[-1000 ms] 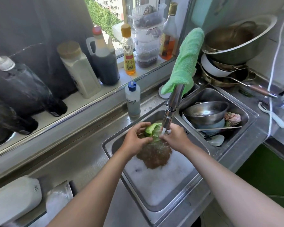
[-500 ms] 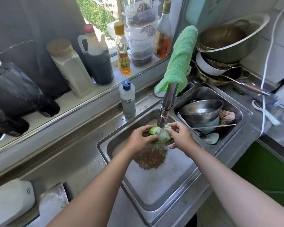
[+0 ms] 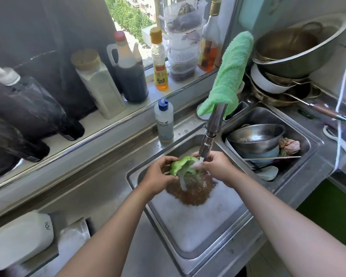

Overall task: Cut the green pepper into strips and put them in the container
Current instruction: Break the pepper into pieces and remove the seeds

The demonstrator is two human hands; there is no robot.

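Green pepper (image 3: 181,164): torn open, held under tap (image 3: 210,134) stream.
Left grip (image 3: 159,174): curled round pepper's rim.
Right grip (image 3: 216,166): pinches the far side.
Tip: likely best to turn the hollow to the water and flush out seeds.

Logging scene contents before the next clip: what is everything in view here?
green pepper: one, green, under the running water, over the left basin
tap: one, steel, between the basins
cloth: one, green, draped over the tap
sink: one, steel, two basins
steel bowl: one, silver, on dishes in the right basin
soap bottle: one, clear with blue cap, behind the left basin
bottles: several, mixed colours, windowsill
clear boxes: one stack, windowsill
pans: one stack, metal, back right
left hand: one, gripping the green pepper
right hand: one, holding the green pepper
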